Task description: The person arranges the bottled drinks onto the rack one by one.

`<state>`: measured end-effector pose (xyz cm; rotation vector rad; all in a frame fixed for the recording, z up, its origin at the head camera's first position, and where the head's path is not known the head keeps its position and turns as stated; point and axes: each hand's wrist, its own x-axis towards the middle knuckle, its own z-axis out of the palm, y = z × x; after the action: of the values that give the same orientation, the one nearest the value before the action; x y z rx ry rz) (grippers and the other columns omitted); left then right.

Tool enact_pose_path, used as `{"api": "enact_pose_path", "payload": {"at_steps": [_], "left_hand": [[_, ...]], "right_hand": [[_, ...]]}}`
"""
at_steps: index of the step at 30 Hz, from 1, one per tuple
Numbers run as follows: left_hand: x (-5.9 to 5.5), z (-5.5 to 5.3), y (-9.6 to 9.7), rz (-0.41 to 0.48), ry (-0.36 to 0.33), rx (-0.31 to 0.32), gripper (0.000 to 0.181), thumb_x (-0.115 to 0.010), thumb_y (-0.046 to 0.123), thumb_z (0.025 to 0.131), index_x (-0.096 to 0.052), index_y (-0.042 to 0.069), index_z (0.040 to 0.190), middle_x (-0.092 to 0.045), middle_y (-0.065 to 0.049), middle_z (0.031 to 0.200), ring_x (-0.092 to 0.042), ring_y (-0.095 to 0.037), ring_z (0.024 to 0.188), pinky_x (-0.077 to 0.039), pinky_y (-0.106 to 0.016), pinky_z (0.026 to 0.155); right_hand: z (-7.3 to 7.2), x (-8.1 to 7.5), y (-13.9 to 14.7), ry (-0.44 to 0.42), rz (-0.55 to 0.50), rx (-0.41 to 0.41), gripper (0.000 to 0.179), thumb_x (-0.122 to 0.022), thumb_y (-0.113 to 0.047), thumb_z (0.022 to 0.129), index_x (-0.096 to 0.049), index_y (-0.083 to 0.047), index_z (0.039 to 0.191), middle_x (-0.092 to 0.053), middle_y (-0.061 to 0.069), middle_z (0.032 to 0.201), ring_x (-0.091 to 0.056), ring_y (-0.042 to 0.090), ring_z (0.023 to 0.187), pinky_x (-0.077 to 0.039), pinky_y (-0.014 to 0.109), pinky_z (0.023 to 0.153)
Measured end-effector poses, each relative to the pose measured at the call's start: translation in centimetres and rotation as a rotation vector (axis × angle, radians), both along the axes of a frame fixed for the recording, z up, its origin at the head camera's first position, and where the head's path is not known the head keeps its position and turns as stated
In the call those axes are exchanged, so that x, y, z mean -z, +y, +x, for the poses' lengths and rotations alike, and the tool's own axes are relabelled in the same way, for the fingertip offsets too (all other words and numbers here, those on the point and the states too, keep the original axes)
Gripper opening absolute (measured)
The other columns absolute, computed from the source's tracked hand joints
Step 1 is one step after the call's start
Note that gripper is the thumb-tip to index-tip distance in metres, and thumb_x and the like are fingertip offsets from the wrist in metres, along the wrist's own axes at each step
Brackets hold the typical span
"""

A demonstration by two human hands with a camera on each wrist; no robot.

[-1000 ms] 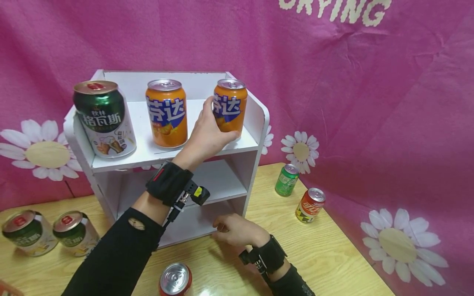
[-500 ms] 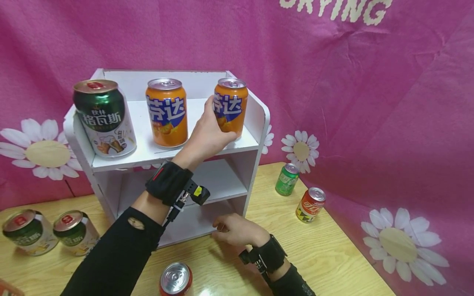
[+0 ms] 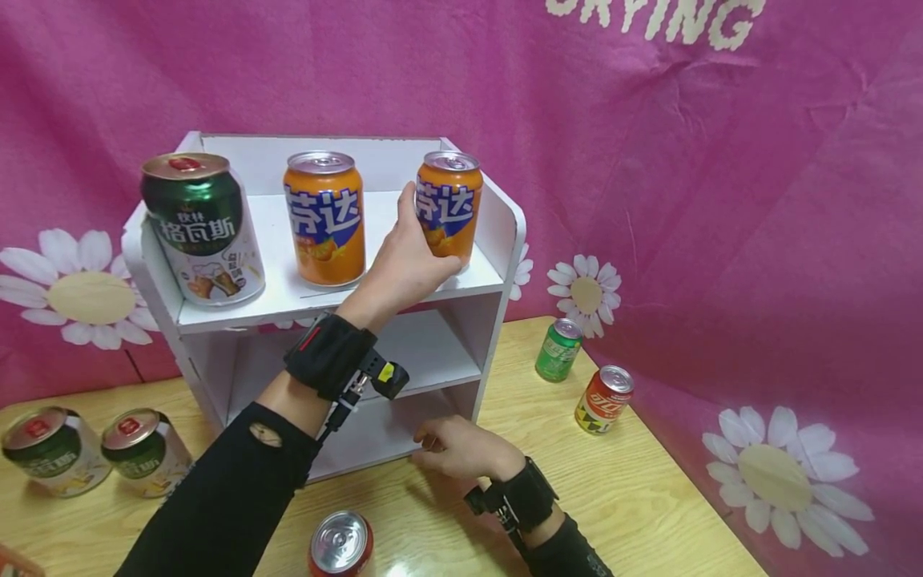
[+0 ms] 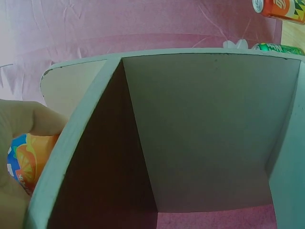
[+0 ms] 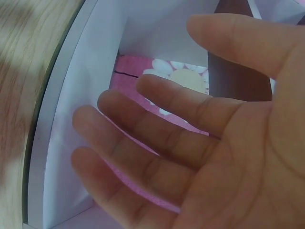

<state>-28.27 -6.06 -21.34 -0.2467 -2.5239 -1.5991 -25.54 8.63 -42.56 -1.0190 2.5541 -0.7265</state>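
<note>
On the right end of the white shelf's (image 3: 404, 298) top board stands an orange soda can (image 3: 449, 210). My left hand (image 3: 404, 260) grips it from the left, thumb across its lower front; the far fingers are hidden behind the can. In the left wrist view, part of the orange can (image 4: 35, 160) shows beneath the hand (image 4: 19, 124). Low in front of the bottom compartment, my right hand (image 3: 465, 449) holds nothing. The right wrist view shows the palm and loosely spread fingers of that hand (image 5: 190, 143) before the shelf's lower opening.
Along the top board stand another orange can (image 3: 324, 220) and a green-and-white can (image 3: 205, 232). Two similar cans (image 3: 58, 453) are on the table at left. A red can (image 3: 341, 545) is in front, with a green can (image 3: 558, 350) and a red-yellow can (image 3: 604, 401) at right.
</note>
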Motion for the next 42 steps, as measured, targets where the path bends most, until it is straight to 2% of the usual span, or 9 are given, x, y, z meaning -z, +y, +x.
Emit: {"api": "enact_pose_path", "payload": {"at_steps": [9, 17, 28, 36, 42], "left_hand": [[0.11, 0.12, -0.08, -0.038, 0.035, -0.028, 0.101, -0.074, 0.02, 0.08, -0.001, 0.018, 0.151, -0.032, -0.011, 0.143, -0.036, -0.024, 0.13, -0.028, -0.045, 0.109], [0.14, 0.08, -0.05, 0.007, 0.019, 0.023, 0.098, -0.069, 0.013, 0.083, 0.002, 0.019, 0.15, -0.032, -0.009, 0.146, -0.035, -0.024, 0.131, -0.027, -0.047, 0.109], [0.12, -0.18, -0.06, -0.008, 0.023, -0.012, 0.1, -0.072, 0.014, 0.081, 0.0, 0.019, 0.151, -0.03, -0.01, 0.145, -0.034, -0.023, 0.132, -0.027, -0.046, 0.109], [0.02, -0.1, -0.07, 0.017, 0.017, 0.019, 0.099, -0.071, 0.015, 0.083, 0.001, 0.02, 0.15, -0.033, -0.008, 0.146, -0.036, -0.023, 0.132, -0.028, -0.046, 0.109], [-0.02, 0.08, -0.16, -0.016, 0.027, 0.001, 0.1, -0.073, 0.018, 0.082, -0.001, 0.018, 0.15, -0.032, -0.009, 0.145, -0.035, -0.022, 0.132, -0.027, -0.044, 0.109]], "right_hand": [[0.06, 0.14, -0.11, -0.009, 0.003, 0.007, 0.028, -0.065, -0.024, 0.09, -0.065, -0.003, 0.107, -0.065, -0.005, 0.09, -0.058, 0.003, 0.081, -0.048, 0.02, 0.073], [-0.04, 0.38, 0.07, -0.012, 0.0, 0.0, 0.027, -0.065, -0.025, 0.09, -0.065, -0.004, 0.107, -0.065, -0.005, 0.09, -0.058, 0.003, 0.081, -0.048, 0.02, 0.073], [-0.12, 0.36, -0.02, -0.019, 0.004, 0.001, 0.029, -0.064, -0.026, 0.09, -0.065, -0.004, 0.109, -0.063, -0.008, 0.089, -0.057, 0.002, 0.08, -0.048, 0.019, 0.071], [-0.04, 0.12, -0.02, -0.02, -0.005, 0.002, 0.029, -0.064, -0.026, 0.09, -0.065, -0.004, 0.109, -0.064, -0.007, 0.089, -0.057, 0.002, 0.08, -0.048, 0.019, 0.07], [-0.1, 0.24, -0.02, -0.026, -0.007, 0.003, 0.029, -0.064, -0.026, 0.09, -0.065, -0.004, 0.109, -0.064, -0.007, 0.089, -0.057, 0.002, 0.079, -0.048, 0.019, 0.07]]}}
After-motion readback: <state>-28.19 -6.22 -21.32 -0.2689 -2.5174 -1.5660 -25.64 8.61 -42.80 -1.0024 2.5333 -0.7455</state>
